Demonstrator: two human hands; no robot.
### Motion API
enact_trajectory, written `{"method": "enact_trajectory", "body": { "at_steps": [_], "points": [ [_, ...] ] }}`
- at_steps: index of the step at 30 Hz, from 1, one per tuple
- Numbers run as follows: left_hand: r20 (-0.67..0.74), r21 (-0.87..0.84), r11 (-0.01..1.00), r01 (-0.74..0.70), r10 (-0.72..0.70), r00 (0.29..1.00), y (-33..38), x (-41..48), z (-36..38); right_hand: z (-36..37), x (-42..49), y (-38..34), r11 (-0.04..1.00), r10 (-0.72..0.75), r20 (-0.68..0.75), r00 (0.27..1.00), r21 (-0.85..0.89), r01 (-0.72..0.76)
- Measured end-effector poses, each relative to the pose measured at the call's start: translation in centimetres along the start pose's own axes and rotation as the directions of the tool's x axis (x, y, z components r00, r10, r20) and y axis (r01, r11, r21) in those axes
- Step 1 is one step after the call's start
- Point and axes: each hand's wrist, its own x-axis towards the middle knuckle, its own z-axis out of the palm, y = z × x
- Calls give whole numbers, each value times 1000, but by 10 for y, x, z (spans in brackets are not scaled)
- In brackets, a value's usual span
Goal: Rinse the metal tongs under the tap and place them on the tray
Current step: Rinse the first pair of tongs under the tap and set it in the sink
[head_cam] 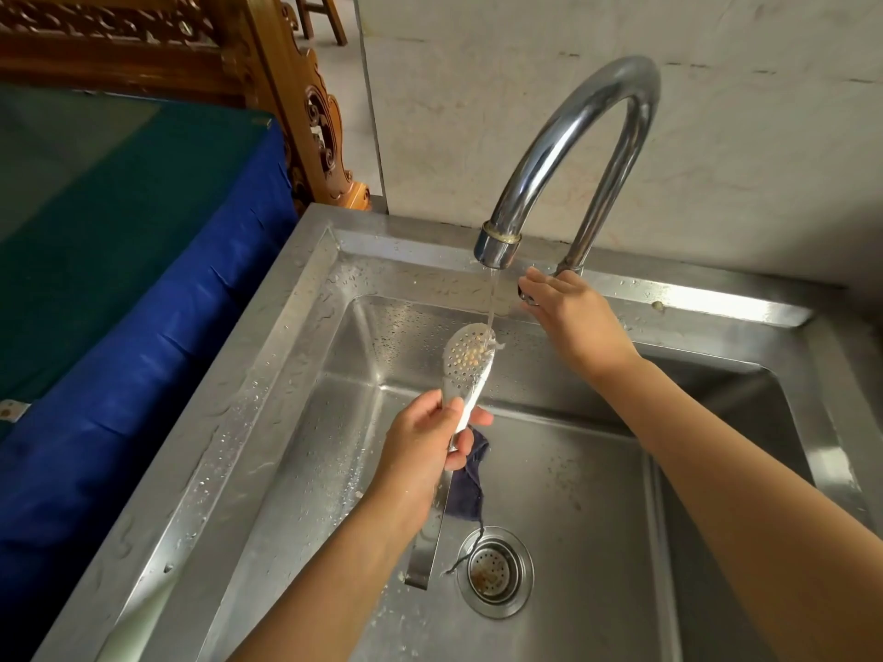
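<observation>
The rinsing step is being carried out over the stainless-steel sink, under the gooseneck tap. The tap lever at the tap's foot is being grasped by the right grip, with fingers curled over it. The metal tongs are being clasped at mid-handle by the left grip, and their perforated head is being struck by the water stream above the basin.

Placement is judged as not yet begun, and no tray is being shown. Next, the water is probably to be shut off, and the wet, slippery tongs are to be carried out firmly held.

Around the sink, a pale stained wall, a blue cover and carved wooden furniture are being shown. On the basin floor, a dark cloth and a drain strainer are being left lying.
</observation>
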Motion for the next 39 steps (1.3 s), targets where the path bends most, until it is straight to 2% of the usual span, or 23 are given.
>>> {"method": "enact_trajectory", "body": {
  "at_steps": [11, 14, 18, 20, 23, 25, 31, 34, 36, 37, 39],
  "points": [
    [34, 23, 1000, 4, -5, 999, -5, 1, 3, -7, -1, -4, 1000, 10, -5, 1000, 28, -10],
    [32, 21, 1000, 2, -3, 999, -3, 1, 3, -9, -2, -5, 998, 41, 30, 999, 41, -42],
    [42, 4, 1000, -1, 0, 999, 3, -1, 5, -14, -8, -8, 989, 83, 101, 991, 112, -94],
    [44, -5, 1000, -6, 6, 999, 10, -3, 6, -19, -20, -13, 976, 116, 54, 992, 178, -124],
    [36, -39, 999, 5, -4, 999, 20, -7, 9, -29, -44, -31, 887, 303, -112, 946, 397, -237],
    [40, -57, 998, 21, -19, 999, 26, -12, 12, -35, -54, -48, 830, 385, -148, 911, 486, -272],
    [32, -7, 1000, 4, -4, 999, 40, -26, 18, -41, -48, -95, 732, 255, 81, 963, 634, -248],
    [11, 48, 999, 3, -3, 1000, 42, -32, 15, -44, -36, -97, 547, 338, 163, 927, 767, -335],
    [17, 65, 998, -10, 9, 1000, 43, -35, 14, -45, -29, -96, 450, 409, 154, 899, 824, -346],
    [23, 83, 996, -17, 15, 1000, 44, -35, 13, -45, -27, -97, 440, 447, 125, 886, 831, -340],
    [32, 132, 991, -28, 24, 999, 46, -36, 11, -45, -27, -99, 483, 492, 64, 868, 809, -334]
  ]
}}
